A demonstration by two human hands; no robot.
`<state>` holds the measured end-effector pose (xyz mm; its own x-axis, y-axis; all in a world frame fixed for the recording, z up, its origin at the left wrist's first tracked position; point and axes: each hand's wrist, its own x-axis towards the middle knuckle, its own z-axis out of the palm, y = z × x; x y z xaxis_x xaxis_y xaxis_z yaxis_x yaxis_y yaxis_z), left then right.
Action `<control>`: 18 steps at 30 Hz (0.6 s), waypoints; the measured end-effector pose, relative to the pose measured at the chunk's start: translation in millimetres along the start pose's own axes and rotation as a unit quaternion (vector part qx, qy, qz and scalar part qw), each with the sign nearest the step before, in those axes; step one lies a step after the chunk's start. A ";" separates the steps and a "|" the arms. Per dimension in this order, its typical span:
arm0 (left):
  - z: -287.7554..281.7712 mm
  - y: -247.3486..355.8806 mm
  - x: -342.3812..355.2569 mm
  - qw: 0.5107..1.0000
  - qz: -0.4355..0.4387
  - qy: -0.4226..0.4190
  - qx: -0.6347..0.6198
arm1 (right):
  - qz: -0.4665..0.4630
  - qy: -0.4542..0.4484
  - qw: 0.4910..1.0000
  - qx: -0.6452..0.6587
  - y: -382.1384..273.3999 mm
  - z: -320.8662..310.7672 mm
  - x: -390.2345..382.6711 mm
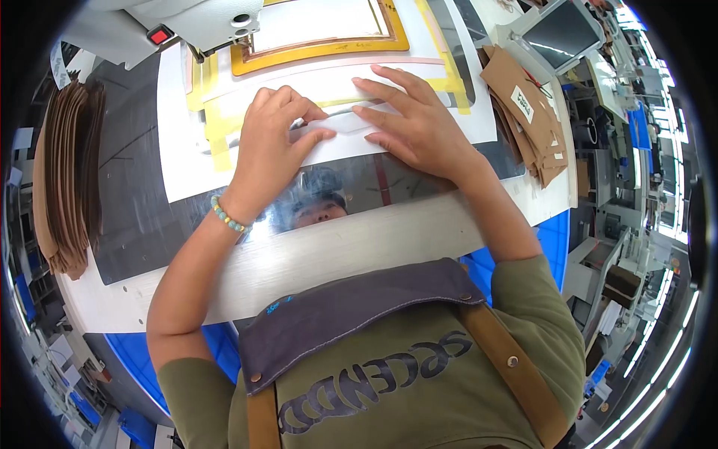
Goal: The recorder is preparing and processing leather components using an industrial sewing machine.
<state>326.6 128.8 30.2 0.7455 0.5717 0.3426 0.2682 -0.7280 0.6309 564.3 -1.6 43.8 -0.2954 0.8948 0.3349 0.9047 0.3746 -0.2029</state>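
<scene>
My left hand (265,146), with a beaded bracelet, is curled over a white strip (348,125) with a grey edge, thumb and forefinger at it. My right hand (415,127) rests on the same strip, fingers spread. Beneath lie a white sheet (194,179) and pale yellow tape pieces (218,150). Beyond the hands is a yellow frame (329,56) with a copper-coloured inner border. A white machine head (161,19) with a red switch overhangs the upper left of the work.
A reflective dark plate (134,217) lies under the sheet, on a pale table (336,247). Stacked brown pieces (63,172) stand left; more brown pieces with labels (505,78) lie right. A small screen (553,34) is at back right. Blue crates (546,236) show below the table.
</scene>
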 end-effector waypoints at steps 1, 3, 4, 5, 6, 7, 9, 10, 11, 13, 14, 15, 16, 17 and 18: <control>1.0 -0.5 0.6 1.000 0.001 -0.001 0.001 | 0.000 0.002 1.000 0.000 -0.1 -2.1 2.7; 2.1 -1.7 0.6 1.000 -0.028 0.007 -0.002 | 0.018 0.022 0.998 0.053 -1.3 -5.3 8.8; 2.0 -1.6 1.4 1.000 -0.025 0.005 -0.001 | 0.020 0.025 0.998 0.052 -1.9 -6.9 12.8; 1.2 -0.6 0.9 1.000 -0.013 0.017 -0.017 | 0.023 0.031 0.995 0.096 -2.7 -7.4 18.5; -0.2 0.7 0.6 0.999 -0.002 0.029 -0.032 | 0.027 0.037 0.989 0.139 -3.4 -7.8 24.1; -3.1 2.6 0.2 0.999 0.003 0.026 -0.030 | 0.030 0.042 0.989 0.138 -5.1 -7.7 29.5; -10.2 7.5 -0.6 0.996 -0.010 0.026 -0.079 | 0.064 -0.023 0.972 0.226 -7.8 -8.5 39.8; -14.6 9.6 -0.3 0.997 -0.005 0.024 -0.075 | 0.064 -0.017 0.972 0.225 -7.6 -9.9 44.9; -19.7 11.7 -0.2 0.996 -0.022 0.025 -0.086 | 0.089 -0.044 0.959 0.263 -7.3 -11.8 50.2; -30.3 12.6 -0.7 0.995 -0.035 0.026 -0.092 | 0.112 -0.065 0.945 0.301 -2.2 -16.3 59.4; -37.5 10.3 -1.3 0.994 -0.056 0.023 -0.092 | 0.110 -0.055 0.948 0.294 5.0 -19.3 63.2; -45.0 6.5 -0.3 0.993 -0.076 0.020 -0.091 | 0.108 -0.045 0.951 0.287 12.9 -23.1 68.6; -52.6 0.5 2.1 0.997 -0.064 0.033 -0.038 | 0.181 -0.047 0.919 0.348 20.0 -30.3 76.9; -61.4 -11.7 3.5 0.997 -0.059 0.032 -0.032 | 0.184 -0.027 0.919 0.347 33.9 -34.9 87.1; -69.1 -28.9 4.9 0.995 0.002 0.058 0.083 | 0.203 -0.020 0.928 0.312 44.9 -40.4 99.2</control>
<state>280.3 178.7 61.7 0.6745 0.6013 0.4283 0.3692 -0.7772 0.5096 588.1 94.2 105.2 0.0095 0.9966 0.0823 0.5942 0.0606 -0.8020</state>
